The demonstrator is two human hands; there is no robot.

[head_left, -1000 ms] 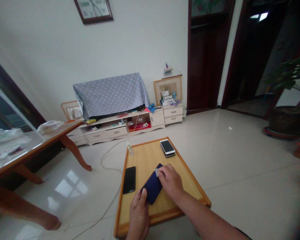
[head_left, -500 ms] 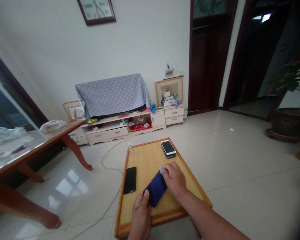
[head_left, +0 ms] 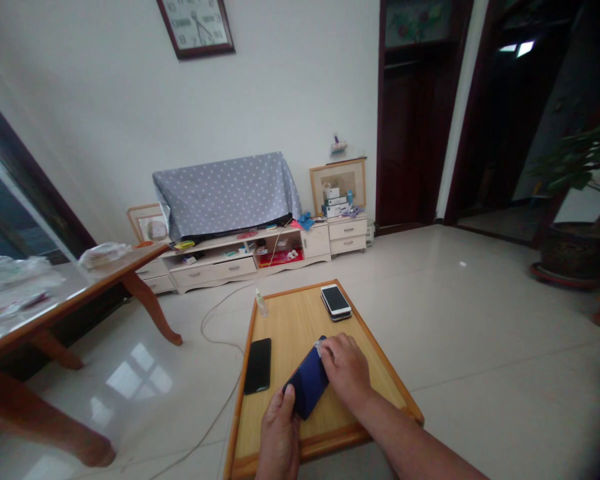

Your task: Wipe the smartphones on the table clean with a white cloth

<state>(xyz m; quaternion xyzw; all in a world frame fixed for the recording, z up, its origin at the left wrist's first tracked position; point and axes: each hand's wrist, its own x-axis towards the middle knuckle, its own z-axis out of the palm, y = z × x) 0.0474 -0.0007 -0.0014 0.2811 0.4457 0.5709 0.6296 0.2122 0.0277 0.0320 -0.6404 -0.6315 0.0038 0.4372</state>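
A blue smartphone [head_left: 307,385] is tilted above the small wooden table [head_left: 295,313], its lower end gripped by my left hand [head_left: 280,423] with the thumb on the near edge. My right hand [head_left: 347,367] pinches a small whitish cloth or wipe [head_left: 319,346] against the phone's far end; most of the wipe is hidden by the fingers. To the left of the blue phone, a black smartphone [head_left: 258,366] lies flat. White and dark phones [head_left: 335,300] are stacked at the table's far right. A small clear spray bottle [head_left: 261,303] stands at the far left corner.
A larger wooden table [head_left: 145,263] with plastic bags [head_left: 105,255] on it is at the left. A thin cable [head_left: 215,340] runs over the tiled floor. Behind stands a low white cabinet [head_left: 215,272] with a dotted cloth [head_left: 230,193] over something on top. A potted plant [head_left: 575,250] is at the right.
The wipe in my right hand has shifted from beyond the phone's upper corner onto its surface near the far end. My left hand keeps its hold. The camera view has tilted up slightly.
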